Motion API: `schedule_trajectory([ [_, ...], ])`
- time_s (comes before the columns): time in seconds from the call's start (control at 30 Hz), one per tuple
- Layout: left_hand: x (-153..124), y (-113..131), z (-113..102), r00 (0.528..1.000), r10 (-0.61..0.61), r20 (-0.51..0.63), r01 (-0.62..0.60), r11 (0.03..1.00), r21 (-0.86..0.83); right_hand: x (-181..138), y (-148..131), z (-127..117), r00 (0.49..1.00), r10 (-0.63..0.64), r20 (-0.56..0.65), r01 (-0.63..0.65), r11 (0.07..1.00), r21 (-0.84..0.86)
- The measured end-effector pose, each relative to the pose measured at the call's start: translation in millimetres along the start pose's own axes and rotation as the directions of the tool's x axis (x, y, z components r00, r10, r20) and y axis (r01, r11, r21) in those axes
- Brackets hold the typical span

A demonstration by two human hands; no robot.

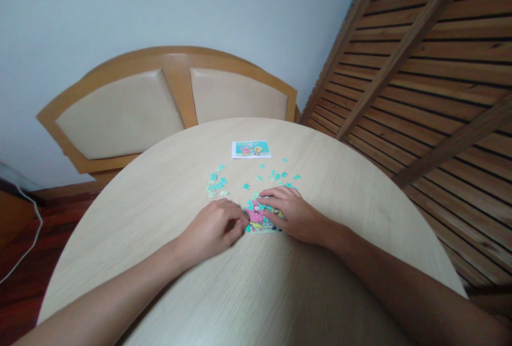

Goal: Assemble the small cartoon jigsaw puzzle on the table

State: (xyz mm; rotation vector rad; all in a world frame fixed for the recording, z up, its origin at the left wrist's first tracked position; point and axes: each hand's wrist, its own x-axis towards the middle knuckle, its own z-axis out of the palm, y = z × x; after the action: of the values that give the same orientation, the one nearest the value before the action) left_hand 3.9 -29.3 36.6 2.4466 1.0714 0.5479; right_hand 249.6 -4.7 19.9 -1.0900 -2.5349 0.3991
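A partly joined jigsaw puzzle (256, 219) with a pink starfish figure lies flat on the table in front of me. At its left edge is my left hand (224, 223), fingers curled and pinched together; whatever they hold, if anything, is hidden. My right hand (294, 211) rests over the puzzle's right side, fingers spread and lying on it, covering part of the picture. Loose turquoise puzzle pieces (216, 182) sit in a cluster beyond my left hand. More loose pieces (277, 175) are scattered beyond the right hand, and a single piece (246, 186) lies between the groups.
A printed reference picture (252, 149) with cartoon figures lies farther back on the round wooden table (160, 191). Behind the table stands a padded wooden headboard (184, 90) against the wall. A slatted wooden panel (424, 58) leans at the right, and a white cable (39, 218) hangs at left.
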Motion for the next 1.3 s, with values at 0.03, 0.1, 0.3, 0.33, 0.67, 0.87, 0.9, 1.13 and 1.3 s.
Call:
schedule_trajectory([
  [0.03, 0.0, 0.3, 0.0, 1.0, 0.001, 0.001, -0.001, 1.0, 0.003, 0.0, -0.1, -0.1, 1.0, 0.001, 0.0, -0.001, 1.0, -0.002],
  [0.1, -0.1, 0.6, -0.2, 1.0, 0.005, -0.001, -0.005, 1.0, 0.003, 0.1, -0.3, -0.2, 1.0, 0.001, 0.005, -0.001, 1.0, -0.003],
  [0.3, -1.4, -2.7, 0.2, 1.0, 0.001, 0.016, -0.001, 1.0, 0.011, 0.4, 0.0, 0.5, 1.0, -0.003, 0.003, 0.003, 1.0, -0.011],
  [0.33, -1.5, -3.5, 0.3, 1.0, 0.006, 0.022, -0.006, 1.0, 0.015, 0.4, 0.1, 0.6, 1.0, -0.004, 0.005, 0.004, 1.0, -0.013],
  [0.67, -2.6, -1.1, 0.3, 0.998, -0.058, 0.001, 0.058, 0.995, 0.085, 0.1, 0.4, 1.0, 1.0, 0.0, 0.006, 0.0, 1.0, -0.014],
  [0.87, -2.6, -1.4, 1.3, 0.994, -0.106, -0.02, 0.106, 0.993, 0.044, 0.0, 0.8, 1.5, 1.0, -0.003, 0.003, 0.003, 1.0, -0.018],
  [0.9, -2.5, -1.4, 1.3, 0.994, -0.108, -0.021, 0.108, 0.994, 0.035, 0.0, 0.6, 1.2, 1.0, -0.003, 0.007, 0.003, 1.0, -0.021],
  [1.13, -1.0, -5.9, 1.9, 0.994, -0.105, -0.032, 0.104, 0.994, -0.045, 0.1, 0.2, 0.9, 1.0, -0.003, 0.005, 0.003, 1.0, -0.019],
  [1.3, -1.6, -10.2, 2.7, 0.994, -0.086, -0.064, 0.079, 0.992, -0.103, 0.3, 0.4, 1.7, 1.0, -0.001, 0.003, 0.001, 1.0, -0.018],
])
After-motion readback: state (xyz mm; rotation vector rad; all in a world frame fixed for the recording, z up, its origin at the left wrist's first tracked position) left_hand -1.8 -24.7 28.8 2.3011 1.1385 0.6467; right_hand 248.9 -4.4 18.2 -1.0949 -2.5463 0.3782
